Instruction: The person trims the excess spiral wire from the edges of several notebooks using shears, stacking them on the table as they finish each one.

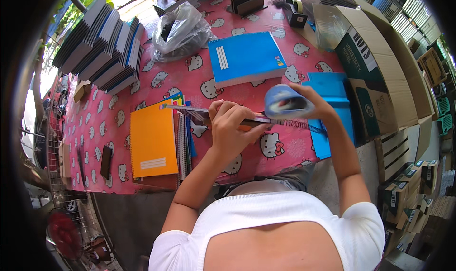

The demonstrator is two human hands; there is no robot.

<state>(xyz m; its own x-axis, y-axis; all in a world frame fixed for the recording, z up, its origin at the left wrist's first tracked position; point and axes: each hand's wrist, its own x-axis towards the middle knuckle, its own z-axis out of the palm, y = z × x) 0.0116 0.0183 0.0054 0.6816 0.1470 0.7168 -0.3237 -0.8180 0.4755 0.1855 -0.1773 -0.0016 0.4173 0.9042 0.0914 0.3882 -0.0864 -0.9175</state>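
The pink bench [294, 154] carries an orange notebook [153, 140] atop a stack at left, a blue pile [249, 57] farther back and blue covers [341, 128] at right. Between them, the left hand [232, 126] grips a notebook [197, 112] seen nearly edge-on, its coil [295, 123] jutting right. The right hand [313, 100] holds a blue object [288, 110], too blurred to name surely.

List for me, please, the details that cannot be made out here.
Head view: broad faces of the held notebook, seen nearly edge-on, with the left hand across it.
Head view: full grip of the right hand, partly behind the blue cylindrical object.
Head view: that object's markings, blurred.
Head view: contents of the plastic bag, obscured by crumpled film.
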